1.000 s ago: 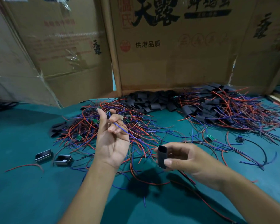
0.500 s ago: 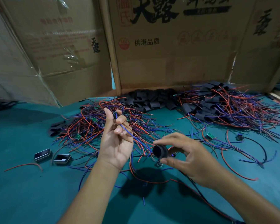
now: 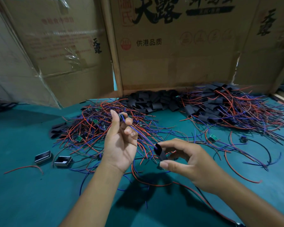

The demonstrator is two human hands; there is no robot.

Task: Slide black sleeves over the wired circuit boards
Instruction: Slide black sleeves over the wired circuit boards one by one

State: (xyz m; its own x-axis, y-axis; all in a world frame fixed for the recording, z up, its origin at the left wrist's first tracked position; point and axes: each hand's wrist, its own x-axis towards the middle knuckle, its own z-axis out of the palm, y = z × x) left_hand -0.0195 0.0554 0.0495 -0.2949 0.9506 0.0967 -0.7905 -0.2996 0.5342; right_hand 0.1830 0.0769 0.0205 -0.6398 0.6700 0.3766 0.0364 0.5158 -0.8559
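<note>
My left hand is raised palm toward me and pinches the top of a wired board between thumb and fingers. Its blue and red wires run down to the right into the open mouth of a black sleeve. My right hand pinches that sleeve between thumb and fingers, just right of and below my left hand. The board itself is mostly hidden by my fingers.
A tangle of unsleeved wired boards lies behind my left hand. Loose black sleeves are heaped by the cardboard wall; a pile of sleeved boards sits at the right. Two small metal boxes lie left on the green table.
My right hand turned the sleeve so its mouth faces the wires and moved it up-left; the wire ends now enter the sleeve. My left hand stayed raised.
</note>
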